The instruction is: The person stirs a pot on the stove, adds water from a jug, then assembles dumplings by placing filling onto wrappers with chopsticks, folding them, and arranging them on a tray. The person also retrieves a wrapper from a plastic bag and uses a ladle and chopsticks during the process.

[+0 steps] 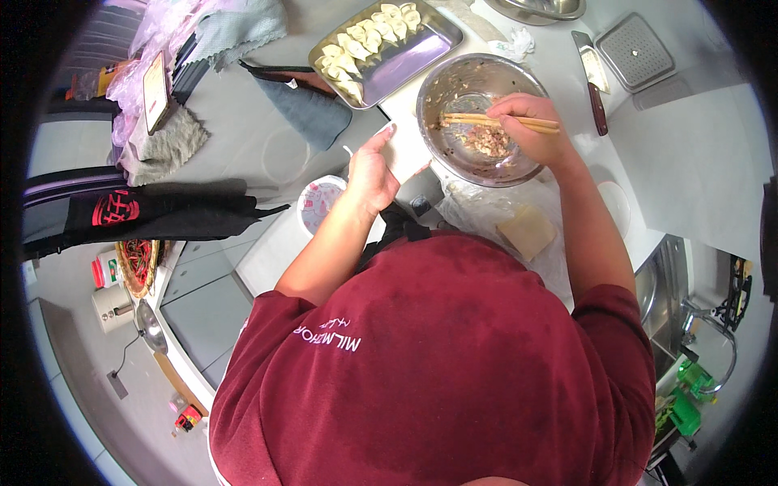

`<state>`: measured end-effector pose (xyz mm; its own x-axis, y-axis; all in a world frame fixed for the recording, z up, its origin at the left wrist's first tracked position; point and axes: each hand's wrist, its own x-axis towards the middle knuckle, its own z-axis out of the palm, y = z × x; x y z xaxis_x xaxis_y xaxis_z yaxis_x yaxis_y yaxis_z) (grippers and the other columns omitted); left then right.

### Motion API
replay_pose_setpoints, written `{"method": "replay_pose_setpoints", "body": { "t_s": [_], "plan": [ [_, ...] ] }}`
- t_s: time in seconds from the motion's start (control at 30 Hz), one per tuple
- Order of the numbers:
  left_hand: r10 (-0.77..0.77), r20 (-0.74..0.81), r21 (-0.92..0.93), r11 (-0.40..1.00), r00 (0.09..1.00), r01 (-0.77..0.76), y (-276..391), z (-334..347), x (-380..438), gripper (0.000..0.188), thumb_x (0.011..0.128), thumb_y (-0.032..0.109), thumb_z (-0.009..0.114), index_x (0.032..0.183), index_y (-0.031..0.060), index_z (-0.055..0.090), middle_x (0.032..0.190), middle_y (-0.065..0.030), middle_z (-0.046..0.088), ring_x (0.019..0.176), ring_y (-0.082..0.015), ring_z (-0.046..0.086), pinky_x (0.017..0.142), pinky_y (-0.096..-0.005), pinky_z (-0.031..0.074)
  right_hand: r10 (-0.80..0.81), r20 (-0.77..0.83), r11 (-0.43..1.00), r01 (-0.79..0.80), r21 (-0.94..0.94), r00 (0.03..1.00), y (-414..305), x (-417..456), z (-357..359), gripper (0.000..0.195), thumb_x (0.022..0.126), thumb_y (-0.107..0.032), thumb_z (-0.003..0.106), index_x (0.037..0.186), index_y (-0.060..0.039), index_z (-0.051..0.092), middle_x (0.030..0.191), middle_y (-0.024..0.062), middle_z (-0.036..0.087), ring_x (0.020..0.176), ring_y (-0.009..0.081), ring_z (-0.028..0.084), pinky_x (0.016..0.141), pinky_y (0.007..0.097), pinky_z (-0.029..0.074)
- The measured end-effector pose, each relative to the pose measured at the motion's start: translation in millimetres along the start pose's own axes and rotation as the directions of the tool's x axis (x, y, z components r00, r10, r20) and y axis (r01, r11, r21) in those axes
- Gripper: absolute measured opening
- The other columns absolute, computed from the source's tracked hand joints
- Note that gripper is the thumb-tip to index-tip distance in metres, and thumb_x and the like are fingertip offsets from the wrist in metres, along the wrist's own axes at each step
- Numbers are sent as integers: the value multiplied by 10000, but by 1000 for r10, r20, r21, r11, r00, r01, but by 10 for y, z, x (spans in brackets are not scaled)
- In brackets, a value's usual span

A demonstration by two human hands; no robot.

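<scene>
My left hand [371,173] holds a pale, square-looking dough wrapper [408,152], overexposed so that its edges partly merge with the bright counter. Wooden chopsticks [471,119] are gripped in my right hand [535,124], their tips over the inside of a steel mixing bowl [480,176]. Minced filling [486,141] lies at the bottom of that bowl, with bits smeared up its wall. Beyond my left hand, folded wontons [364,39] stand in rows on a rectangular steel tray [413,70]. A stack of wrappers [527,231] rests on a plastic bag [462,203] near my body.
A cleaver-like knife [594,91] lies right of the bowl, beside a perforated steel tray [635,51]. Another steel bowl [538,9] sits at the back. On the left are a grey cloth [304,103], a propped phone [156,94] and a lined bin [319,203].
</scene>
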<state>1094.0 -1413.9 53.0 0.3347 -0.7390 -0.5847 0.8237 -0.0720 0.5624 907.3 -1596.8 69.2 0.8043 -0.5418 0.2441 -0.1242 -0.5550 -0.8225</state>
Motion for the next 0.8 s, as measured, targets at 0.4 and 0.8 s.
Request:
{"method": "replay_pose_setpoints", "body": {
  "t_s": [0.4, 0.8],
  "plan": [
    [9, -26, 24, 1000, 1000, -8, 21, 32, -36, 338, 944, 216, 449, 1170, -31, 489, 1120, -146, 581, 1000, -290, 602, 835, -471, 533, 258, -64, 718, -147, 681, 964, -119, -195, -183, 234, 886, -87, 456, 930, 65, 629, 951, 164, 658, 849, 192, 638, 761, 286, 521],
    [5, -4, -33, 999, 1000, -5, -10, -18, -43, 343, 942, 207, 450, 1178, -39, 490, 1124, -151, 584, 1009, -300, 603, 851, -475, 524, 257, 71, 821, -257, 510, 964, 23, -179, -128, 222, 904, -83, 450, 938, 45, 628, 988, 146, 653, 888, 193, 631, 796, 297, 523]
  ]
}}
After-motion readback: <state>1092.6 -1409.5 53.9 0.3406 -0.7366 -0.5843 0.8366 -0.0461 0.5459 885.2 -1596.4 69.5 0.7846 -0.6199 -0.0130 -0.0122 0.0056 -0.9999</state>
